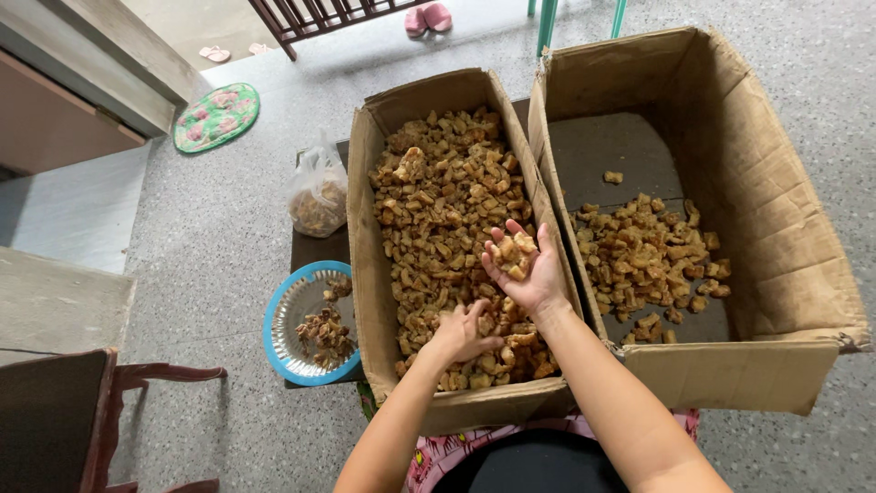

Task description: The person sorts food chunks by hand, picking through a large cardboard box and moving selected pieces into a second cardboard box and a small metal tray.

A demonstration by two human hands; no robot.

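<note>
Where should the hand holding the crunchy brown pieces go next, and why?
Probably a short move rightward, to tip them into the right cardboard box. The right hand is palm-up with fried pieces above the boxes' shared wall, and that box holds only a small pile.

Fuller box [365,228] left of sparser box [776,228]; plate [278,315] further left.

Speckled grey floor [228,228], round green mat [217,116], dark wooden chair [64,420] at lower left

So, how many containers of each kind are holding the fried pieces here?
Cardboard boxes: 2, the fuller box and the sparser box
Blue-rimmed plates: 1
Clear plastic bags: 1
Total: 4
</note>
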